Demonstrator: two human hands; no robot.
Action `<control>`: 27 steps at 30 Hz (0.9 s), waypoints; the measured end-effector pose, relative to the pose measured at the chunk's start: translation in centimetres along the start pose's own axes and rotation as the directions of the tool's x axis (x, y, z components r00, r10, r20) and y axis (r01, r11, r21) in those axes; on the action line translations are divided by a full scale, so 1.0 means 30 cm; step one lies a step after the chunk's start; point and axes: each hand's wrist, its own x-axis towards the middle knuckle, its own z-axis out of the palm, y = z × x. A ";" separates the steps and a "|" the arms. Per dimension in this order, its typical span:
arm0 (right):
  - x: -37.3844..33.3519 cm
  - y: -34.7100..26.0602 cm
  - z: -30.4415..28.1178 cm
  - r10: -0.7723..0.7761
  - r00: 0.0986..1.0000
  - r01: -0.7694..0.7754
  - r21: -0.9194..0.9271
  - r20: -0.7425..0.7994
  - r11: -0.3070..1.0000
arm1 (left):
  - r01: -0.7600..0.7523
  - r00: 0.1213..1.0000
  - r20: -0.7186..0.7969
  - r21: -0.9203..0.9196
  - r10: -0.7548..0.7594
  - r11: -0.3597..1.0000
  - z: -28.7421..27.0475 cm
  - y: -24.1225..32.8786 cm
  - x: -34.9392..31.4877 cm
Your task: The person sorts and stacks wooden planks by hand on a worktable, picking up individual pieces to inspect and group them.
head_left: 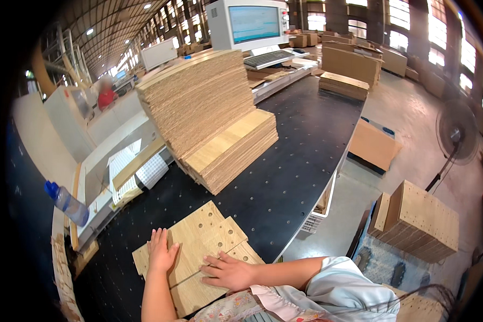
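Observation:
Several light wood-grain boards [190, 232] with round drilled holes lie side by side and partly overlapping on the black table at its near end. My left hand [161, 251] rests flat on their left part, its fingers stretched away from me. My right hand [228, 271] lies on the boards near the right side, palm down with the fingers spread. Neither hand grips anything. Just beyond them rises a tall stack of boards [198, 96], with a lower stepped stack [236, 140] at its front right side.
The black table [306, 145] is dotted with small studs. A monitor [255, 24] and keyboard [268, 59] stand behind the stack. At left are a blue-capped bottle [67, 203] and papers [124, 172]. On the right, stacked drilled panels [416, 220] and a fan [456, 131] stand beyond the table edge.

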 end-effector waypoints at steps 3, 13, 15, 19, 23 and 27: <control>0.033 -0.012 0.059 -0.028 0.999 0.029 -0.035 0.024 0.999 | 0.091 0.995 -0.039 0.094 -0.088 0.991 0.124 -0.083 0.055; 0.033 0.087 0.217 -0.146 0.959 0.116 -0.136 -0.241 0.984 | 0.267 0.964 -0.047 0.189 -0.263 0.945 0.088 -0.004 0.126; 0.031 0.117 0.190 -0.166 0.972 0.154 -0.086 -0.164 0.984 | 0.320 0.948 -0.064 0.213 -0.313 0.923 0.091 -0.001 0.125; 0.058 0.158 0.017 -0.173 0.978 0.164 0.089 0.113 0.982 | 0.332 0.941 -0.131 0.186 -0.312 0.925 0.118 -0.042 0.137; 0.189 0.143 -0.071 -0.195 0.949 0.244 0.184 -0.247 0.952 | 0.358 0.827 -0.443 -0.061 -0.347 0.932 0.140 -0.123 0.239; 0.308 -0.081 -0.168 -0.351 0.909 0.408 0.315 -0.225 0.857 | 0.313 0.582 -0.421 -0.674 -0.696 0.669 0.195 -0.195 0.317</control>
